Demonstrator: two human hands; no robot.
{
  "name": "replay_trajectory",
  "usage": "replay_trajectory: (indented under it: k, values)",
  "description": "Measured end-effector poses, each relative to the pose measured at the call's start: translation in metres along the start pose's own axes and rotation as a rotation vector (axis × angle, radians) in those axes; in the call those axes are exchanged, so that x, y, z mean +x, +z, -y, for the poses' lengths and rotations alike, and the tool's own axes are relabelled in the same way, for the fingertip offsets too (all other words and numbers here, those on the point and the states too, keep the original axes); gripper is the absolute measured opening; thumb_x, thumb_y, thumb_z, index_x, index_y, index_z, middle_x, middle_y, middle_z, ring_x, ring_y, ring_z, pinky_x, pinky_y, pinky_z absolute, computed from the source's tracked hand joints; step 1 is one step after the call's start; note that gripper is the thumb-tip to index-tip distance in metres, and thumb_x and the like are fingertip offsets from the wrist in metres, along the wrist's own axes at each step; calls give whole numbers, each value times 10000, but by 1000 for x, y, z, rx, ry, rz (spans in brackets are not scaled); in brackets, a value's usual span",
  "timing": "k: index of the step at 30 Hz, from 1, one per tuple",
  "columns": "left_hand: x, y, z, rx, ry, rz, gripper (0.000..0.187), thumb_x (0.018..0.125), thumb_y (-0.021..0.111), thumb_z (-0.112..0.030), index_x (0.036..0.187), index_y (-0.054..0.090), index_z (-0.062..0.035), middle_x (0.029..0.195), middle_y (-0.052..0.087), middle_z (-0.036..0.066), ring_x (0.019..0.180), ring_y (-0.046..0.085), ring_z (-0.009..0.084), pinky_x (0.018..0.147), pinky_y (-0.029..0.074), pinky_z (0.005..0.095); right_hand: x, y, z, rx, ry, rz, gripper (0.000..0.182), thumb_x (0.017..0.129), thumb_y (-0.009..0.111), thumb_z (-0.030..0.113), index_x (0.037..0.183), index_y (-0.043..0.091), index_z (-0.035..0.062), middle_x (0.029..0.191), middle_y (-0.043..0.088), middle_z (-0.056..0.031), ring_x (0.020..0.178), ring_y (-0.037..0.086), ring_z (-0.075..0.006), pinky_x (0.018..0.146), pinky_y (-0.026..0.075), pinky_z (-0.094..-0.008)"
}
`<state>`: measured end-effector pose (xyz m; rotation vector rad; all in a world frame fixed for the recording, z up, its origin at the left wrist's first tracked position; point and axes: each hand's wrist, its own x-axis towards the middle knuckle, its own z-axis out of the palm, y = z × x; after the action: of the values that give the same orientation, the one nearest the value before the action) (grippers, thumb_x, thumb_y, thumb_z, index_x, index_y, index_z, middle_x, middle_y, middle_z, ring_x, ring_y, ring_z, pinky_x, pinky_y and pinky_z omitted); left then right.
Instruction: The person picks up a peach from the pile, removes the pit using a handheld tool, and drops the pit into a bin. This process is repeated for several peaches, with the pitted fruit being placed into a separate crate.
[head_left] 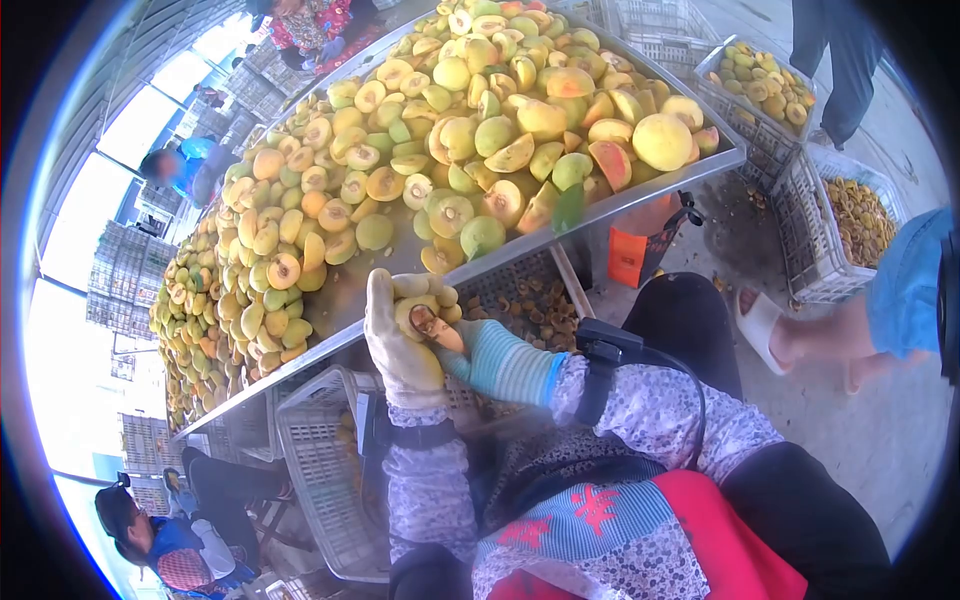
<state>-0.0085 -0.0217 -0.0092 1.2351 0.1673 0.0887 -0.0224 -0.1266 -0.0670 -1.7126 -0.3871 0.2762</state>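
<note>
My left hand, in a pale glove, is closed around a cut yellow peach whose brown stone hollow faces up. My right hand, in a teal striped glove, presses against that peach from the right. Its thumb or finger tip lies at the brown hollow. The right fingers are curled, and whatever they may grip is hidden. Both hands are just off the near edge of a metal table, which is heaped with whole and halved peaches. A green leaf lies near the rim.
Below my hands sits a crate with brown scraps. A white crate stands at lower left. Right of the table are a crate of peaches and a crate of scraps. A person's sandalled foot is close by; other people sit at left.
</note>
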Motion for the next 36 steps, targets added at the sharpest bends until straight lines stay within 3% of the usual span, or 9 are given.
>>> replay_trajectory:
  k: [5, 11, 14, 17, 21, 24, 27, 34, 36]
  values:
    - [0, 6, 5, -1, 13, -104, 471, 1023, 435, -443, 897, 597, -19, 798, 645, 160, 665, 626, 238, 601, 531, 337, 2, 0, 3, -44, 135, 5, 483, 969, 496, 435, 1030, 665, -13, 895, 689, -267, 912, 674, -427, 783, 542, -473]
    - [-2, 4, -1, 34, -18, -58, 484, 1033, 400, -435, 913, 605, -14, 772, 642, 139, 650, 631, 224, 606, 537, 329, 0, 10, -7, 36, 38, 2, 492, 962, 505, 436, 1039, 669, -22, 902, 686, -280, 919, 675, -428, 796, 542, -466]
    - [1, -6, -1, 193, -32, 29, 403, 1007, 493, -430, 910, 578, -47, 853, 626, 110, 747, 644, 249, 629, 540, 357, 0, 0, 8, -39, 252, 36, 476, 965, 503, 413, 1033, 671, -28, 924, 688, -280, 941, 676, -420, 806, 537, -454]
    - [8, -11, 12, 116, -45, 44, 407, 1013, 492, -414, 964, 593, -22, 899, 635, 123, 811, 654, 261, 715, 563, 384, 1, 15, -9, 167, 66, -31, 446, 969, 511, 385, 1051, 668, -24, 942, 692, -273, 954, 679, -405, 812, 533, -447]
    - [8, -9, 18, 18, 109, 58, 437, 1015, 493, -414, 1055, 602, 8, 998, 640, 149, 943, 649, 277, 865, 549, 421, -2, 9, -6, 345, 105, -16, 423, 965, 529, 362, 1068, 659, -27, 926, 694, -266, 950, 680, -404, 812, 531, -444]
    - [7, -14, 10, 8, 69, 125, 386, 1036, 468, -335, 1062, 594, 29, 996, 657, 159, 913, 666, 263, 857, 556, 401, -1, 9, -17, 211, 20, -80, 359, 944, 555, 312, 1082, 652, -5, 920, 690, -262, 933, 675, -415, 813, 531, -461]
    - [7, -19, 2, 605, 230, 326, 285, 1043, 418, -166, 986, 576, 65, 874, 676, 156, 722, 680, 227, 760, 574, 332, -5, -5, -8, -281, 185, -20, 299, 910, 572, 270, 1076, 653, 35, 968, 679, -261, 932, 655, -437, 820, 529, -491]
    - [11, -17, 21, -25, -100, 88, 398, 1016, 494, -327, 957, 605, 51, 899, 662, 169, 807, 673, 280, 785, 564, 384, -3, 11, -23, 8, 116, -50, 356, 950, 529, 331, 1094, 641, 26, 980, 680, -262, 955, 656, -428, 834, 522, -487]
    - [12, -23, 21, 38, -148, 139, 460, 997, 514, -401, 964, 619, 46, 917, 654, 172, 837, 664, 301, 795, 558, 404, -1, 8, -21, -278, 33, -20, 394, 976, 490, 358, 1102, 638, 15, 977, 679, -266, 962, 656, -430, 841, 519, -486]
